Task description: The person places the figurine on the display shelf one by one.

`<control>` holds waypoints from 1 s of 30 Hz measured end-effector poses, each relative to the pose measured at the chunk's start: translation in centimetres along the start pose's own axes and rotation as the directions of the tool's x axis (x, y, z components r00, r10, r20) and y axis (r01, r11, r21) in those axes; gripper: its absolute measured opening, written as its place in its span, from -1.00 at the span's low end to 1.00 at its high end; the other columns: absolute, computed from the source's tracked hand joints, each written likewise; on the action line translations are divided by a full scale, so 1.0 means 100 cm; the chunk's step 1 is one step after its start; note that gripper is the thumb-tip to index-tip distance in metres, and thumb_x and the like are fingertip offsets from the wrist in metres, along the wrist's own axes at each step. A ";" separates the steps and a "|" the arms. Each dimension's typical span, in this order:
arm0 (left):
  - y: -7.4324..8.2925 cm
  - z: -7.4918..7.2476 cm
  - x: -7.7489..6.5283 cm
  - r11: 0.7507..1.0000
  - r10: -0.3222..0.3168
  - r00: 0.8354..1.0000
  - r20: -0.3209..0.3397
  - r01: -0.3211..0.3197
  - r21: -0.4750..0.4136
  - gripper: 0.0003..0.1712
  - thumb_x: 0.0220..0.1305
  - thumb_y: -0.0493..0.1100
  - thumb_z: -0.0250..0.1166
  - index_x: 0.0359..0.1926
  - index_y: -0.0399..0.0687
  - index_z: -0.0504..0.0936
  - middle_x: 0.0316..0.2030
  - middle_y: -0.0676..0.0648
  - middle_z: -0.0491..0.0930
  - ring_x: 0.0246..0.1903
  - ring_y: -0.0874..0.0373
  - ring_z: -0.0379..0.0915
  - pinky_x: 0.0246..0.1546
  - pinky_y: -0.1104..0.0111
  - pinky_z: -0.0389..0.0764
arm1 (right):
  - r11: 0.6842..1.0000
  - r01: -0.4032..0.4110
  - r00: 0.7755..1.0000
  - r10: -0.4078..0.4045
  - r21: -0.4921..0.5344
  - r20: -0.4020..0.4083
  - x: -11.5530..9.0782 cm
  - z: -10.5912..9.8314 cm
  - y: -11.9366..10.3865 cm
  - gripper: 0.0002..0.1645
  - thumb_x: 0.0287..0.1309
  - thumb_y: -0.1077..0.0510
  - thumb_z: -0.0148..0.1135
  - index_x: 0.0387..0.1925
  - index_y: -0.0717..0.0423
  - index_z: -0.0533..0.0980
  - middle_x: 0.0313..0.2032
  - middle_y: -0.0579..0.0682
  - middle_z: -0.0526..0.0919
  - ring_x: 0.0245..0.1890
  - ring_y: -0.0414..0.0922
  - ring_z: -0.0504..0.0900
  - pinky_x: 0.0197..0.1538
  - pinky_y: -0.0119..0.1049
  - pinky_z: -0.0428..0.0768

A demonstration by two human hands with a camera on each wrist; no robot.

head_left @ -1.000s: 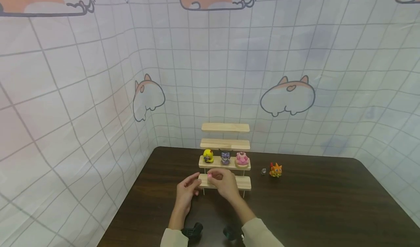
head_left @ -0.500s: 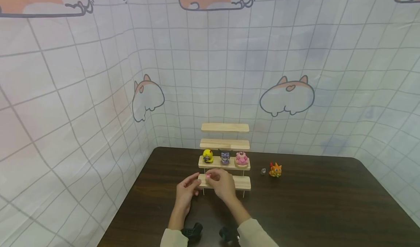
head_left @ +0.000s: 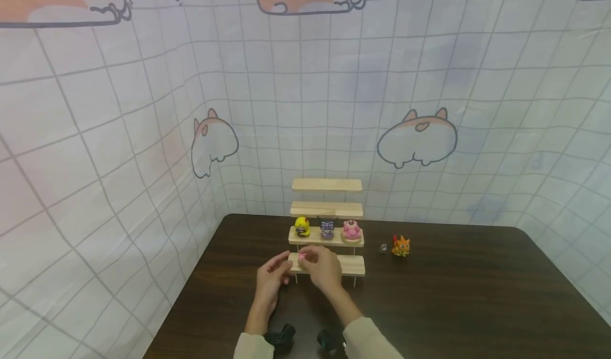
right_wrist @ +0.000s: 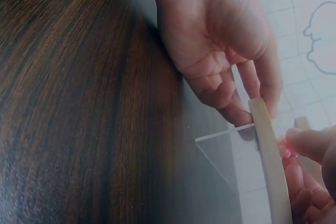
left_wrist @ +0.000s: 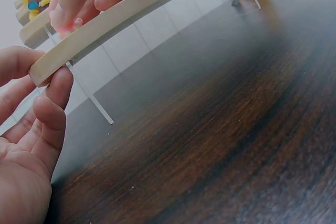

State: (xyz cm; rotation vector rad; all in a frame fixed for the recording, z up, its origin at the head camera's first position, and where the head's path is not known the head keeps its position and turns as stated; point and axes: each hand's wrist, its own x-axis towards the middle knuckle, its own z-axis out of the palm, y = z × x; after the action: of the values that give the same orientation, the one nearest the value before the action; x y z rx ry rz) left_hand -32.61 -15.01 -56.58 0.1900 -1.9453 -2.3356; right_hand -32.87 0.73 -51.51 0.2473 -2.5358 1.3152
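Note:
A stepped wooden display rack stands on the dark table, its lowest board (head_left: 352, 265) nearest to me. At that board's left end, my left hand (head_left: 270, 279) grips the edge, thumb and fingers above and below the wood in the left wrist view. My right hand (head_left: 324, 269) pinches a small pink figurine (right_wrist: 284, 148) over the same board, close to the left end. Fingers cover most of the figurine, so its shape is unclear. One tier up stand a yellow-haired figurine (head_left: 302, 227), a purple-and-black figurine (head_left: 326, 229) and a pink figurine on a round base (head_left: 351, 231).
Right of the rack, an orange figurine (head_left: 401, 246) and a tiny grey figurine (head_left: 383, 248) stand on the table (head_left: 458, 290). Two bare boards (head_left: 326, 209) rise behind. A clear support (left_wrist: 94, 98) holds up the front board. Patterned cloth surrounds the table.
My right hand has shifted slightly left along the lowest board with the small pink figurine. The left hand keeps its place at the board's end.

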 end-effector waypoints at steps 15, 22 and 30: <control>0.002 0.001 -0.002 1.000 0.002 1.000 -0.006 -0.002 -0.003 -0.58 0.34 -0.23 0.37 0.20 -0.21 0.66 -0.32 0.08 0.66 -0.44 0.27 0.55 -0.50 0.49 0.53 | 1.000 -0.024 1.000 0.024 0.012 0.011 -0.001 0.002 0.000 -0.88 0.18 0.07 0.49 -0.23 -0.12 0.73 -0.37 -0.16 0.77 -0.43 -0.27 0.60 -0.34 -0.30 0.46; 0.002 0.001 -0.001 1.000 -0.004 1.000 -0.010 0.004 0.005 -0.59 0.34 -0.22 0.37 0.19 -0.20 0.66 -0.32 0.07 0.66 -0.43 0.26 0.55 -0.50 0.48 0.54 | 1.000 -0.001 1.000 0.001 0.026 0.011 -0.002 0.000 0.002 -0.87 0.14 0.08 0.51 -0.25 -0.08 0.72 -0.40 -0.15 0.75 -0.48 -0.29 0.57 -0.37 -0.35 0.46; 0.002 0.002 -0.001 1.000 -0.002 1.000 -0.017 0.002 0.007 -0.60 0.34 -0.23 0.37 0.18 -0.21 0.67 -0.31 0.06 0.68 -0.43 0.25 0.56 -0.50 0.48 0.53 | 0.991 0.022 0.999 -0.028 0.135 0.040 -0.002 -0.007 0.011 -0.76 0.11 0.10 0.54 -0.18 0.04 0.71 -0.36 -0.06 0.76 -0.42 -0.24 0.64 -0.36 -0.37 0.56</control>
State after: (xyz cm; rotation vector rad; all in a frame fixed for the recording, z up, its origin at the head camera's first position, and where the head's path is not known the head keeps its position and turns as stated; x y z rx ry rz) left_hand -32.55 -14.84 -56.36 0.2111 -1.9463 -2.3215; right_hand -32.86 1.98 -52.02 0.3359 -2.4726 1.4882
